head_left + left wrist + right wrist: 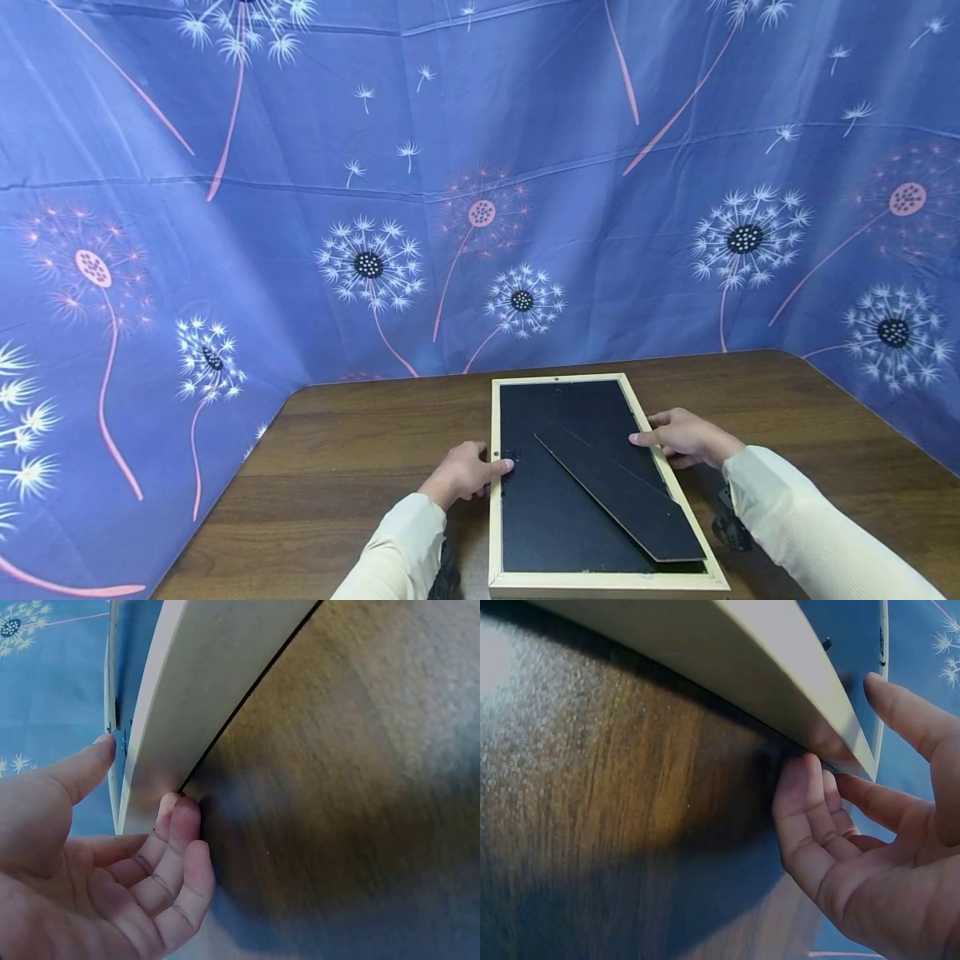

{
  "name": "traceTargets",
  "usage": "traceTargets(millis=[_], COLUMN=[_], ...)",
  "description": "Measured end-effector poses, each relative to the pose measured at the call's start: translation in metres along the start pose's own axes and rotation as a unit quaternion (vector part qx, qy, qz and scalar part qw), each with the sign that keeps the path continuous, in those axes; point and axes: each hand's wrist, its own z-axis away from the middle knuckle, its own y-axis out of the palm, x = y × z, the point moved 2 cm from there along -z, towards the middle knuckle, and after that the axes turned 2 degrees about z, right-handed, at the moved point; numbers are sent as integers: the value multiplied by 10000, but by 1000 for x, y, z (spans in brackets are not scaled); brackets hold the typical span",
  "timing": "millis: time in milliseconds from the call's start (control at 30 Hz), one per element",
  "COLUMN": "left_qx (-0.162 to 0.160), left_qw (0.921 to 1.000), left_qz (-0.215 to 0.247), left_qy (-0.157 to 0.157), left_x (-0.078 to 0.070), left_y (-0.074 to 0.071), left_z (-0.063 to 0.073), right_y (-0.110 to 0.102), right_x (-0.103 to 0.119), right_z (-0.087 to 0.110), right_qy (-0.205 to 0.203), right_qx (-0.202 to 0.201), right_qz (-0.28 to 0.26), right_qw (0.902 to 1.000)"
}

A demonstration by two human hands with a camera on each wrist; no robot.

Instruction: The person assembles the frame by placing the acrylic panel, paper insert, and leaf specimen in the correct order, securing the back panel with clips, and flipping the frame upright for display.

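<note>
A picture frame (496, 525) with a pale wood rim lies face down on the table, its black backing board (547, 517) upward. A black easel stand (622, 504) slants across that backing. My left hand (465, 473) grips the left side, thumb over the rim and fingers low against the outer edge. On the opposite side my right hand (688, 437) holds the rim likewise, thumb on top. In the left wrist view, fingertips (184, 814) meet the bottom edge of the frame (217, 682). Right fingertips (802, 776) reach the lower edge in the right wrist view.
The brown wooden table (360, 467) extends to both sides of the frame. Behind it and at the sides hangs a blue cloth (585, 208) with dandelion prints. Dark wrist devices (733, 521) show beneath the pale sleeves.
</note>
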Motion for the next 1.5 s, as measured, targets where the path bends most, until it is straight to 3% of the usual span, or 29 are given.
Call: traceTargets(millis=[333,867,1300,1500], left_qx=[175,80,-107,-158], left_qw=[9997,10000,9994,9968], left_qz=[-5,34,291,742], left_qy=[146,-1,154,259], left_x=[0,-8,-17,-18], left_y=[0,-2,-2,-3], left_z=[0,3,4,4], right_y=[6,5,-5,-10], right_x=[4,6,6,6], right_z=[2,2,6,9], right_qy=[-253,-56,-243,-260], right_qx=[-40,-96,-211,-208], right_qz=[104,43,-367,-379], right_qw=[9996,9999,9988,9987])
